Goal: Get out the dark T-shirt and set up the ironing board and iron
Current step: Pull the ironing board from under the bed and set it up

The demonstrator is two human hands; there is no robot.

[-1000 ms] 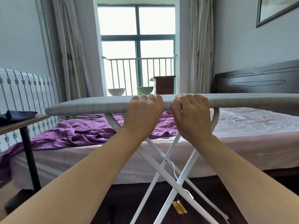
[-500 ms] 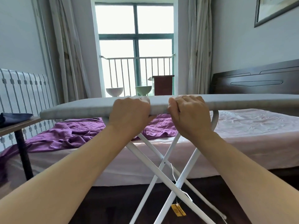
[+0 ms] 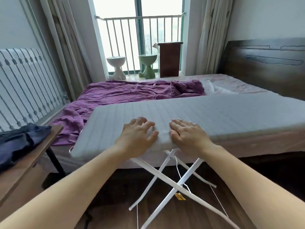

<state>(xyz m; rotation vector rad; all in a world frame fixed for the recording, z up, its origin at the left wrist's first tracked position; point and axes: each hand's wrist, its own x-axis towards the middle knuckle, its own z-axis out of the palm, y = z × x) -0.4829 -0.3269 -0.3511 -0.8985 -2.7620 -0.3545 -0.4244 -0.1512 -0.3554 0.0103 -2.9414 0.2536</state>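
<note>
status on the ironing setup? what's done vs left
Done: ironing board stands on its crossed white legs beside the bed; dark T-shirt is out on the side table. In hand: left hand and right hand rest on the board's near edge. Left: no iron visible.

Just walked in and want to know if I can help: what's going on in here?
A person is setting up an ironing board beside the bed. Its white crossed legs are unfolded on the floor, and the left hand and right hand lie spread on the board's near edge, gripping nothing. A dark garment, probably the T-shirt, lies on a side table at the left. No iron is in view.
</note>
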